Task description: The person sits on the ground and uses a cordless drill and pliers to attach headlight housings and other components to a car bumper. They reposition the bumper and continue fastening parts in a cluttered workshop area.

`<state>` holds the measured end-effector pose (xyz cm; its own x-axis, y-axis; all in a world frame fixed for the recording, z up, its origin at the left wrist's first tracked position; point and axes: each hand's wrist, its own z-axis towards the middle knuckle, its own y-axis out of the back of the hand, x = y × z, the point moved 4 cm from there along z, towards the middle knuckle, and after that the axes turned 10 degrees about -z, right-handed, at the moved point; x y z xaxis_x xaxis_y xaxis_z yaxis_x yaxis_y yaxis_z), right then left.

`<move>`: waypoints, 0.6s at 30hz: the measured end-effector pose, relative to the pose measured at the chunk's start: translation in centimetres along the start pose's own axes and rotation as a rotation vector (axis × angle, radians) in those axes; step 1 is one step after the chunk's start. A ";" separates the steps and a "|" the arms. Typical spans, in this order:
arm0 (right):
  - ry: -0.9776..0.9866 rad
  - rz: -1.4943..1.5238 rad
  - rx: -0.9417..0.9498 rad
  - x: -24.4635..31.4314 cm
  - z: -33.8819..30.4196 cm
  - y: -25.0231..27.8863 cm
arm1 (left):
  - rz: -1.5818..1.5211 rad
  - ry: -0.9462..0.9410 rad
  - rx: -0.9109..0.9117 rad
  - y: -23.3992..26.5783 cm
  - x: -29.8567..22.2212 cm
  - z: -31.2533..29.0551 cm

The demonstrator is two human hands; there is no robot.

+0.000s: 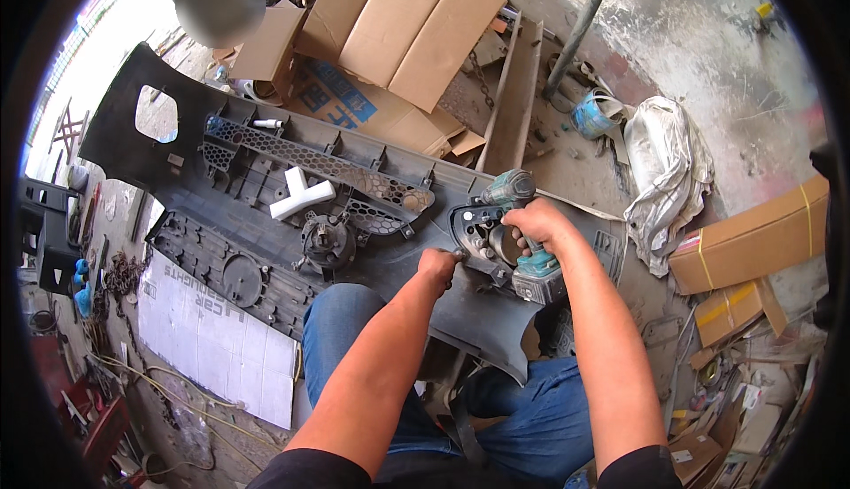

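Note:
A large black plastic car bumper (115,121) lies inner side up in front of me, its near end by my knees. My right hand (542,223) is wrapped round the grip of a teal cordless impact driver (506,189), whose battery hangs toward me. The driver's nose points left, above a black lamp housing (482,239) at the bumper's right end. Beside that housing, my left hand (436,269) is closed with its fingertips at the housing's left edge; what they pinch is too small to make out. A round lamp unit (328,243) sits further left on the bumper.
White T-shaped packing (299,195) lies on the bumper near a honeycomb grille (301,154). Open cardboard boxes (403,24) stand behind. At right are a blue bucket (593,115), a white sheet (664,170) and a taped carton (753,236). Flattened cardboard (217,347) lies at left.

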<state>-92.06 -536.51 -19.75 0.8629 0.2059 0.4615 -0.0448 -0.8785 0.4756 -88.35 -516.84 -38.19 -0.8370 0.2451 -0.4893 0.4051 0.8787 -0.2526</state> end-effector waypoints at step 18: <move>0.013 0.044 0.011 0.0 -0.8 0.1 | 0.016 -0.016 0.025 0.1 0.6 0.7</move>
<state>-92.48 -536.23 -19.07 0.8536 0.1721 0.4917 -0.0772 -0.8917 0.4461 -88.58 -516.91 -39.14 -0.8243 0.2519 -0.5070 0.4274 0.8642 -0.2654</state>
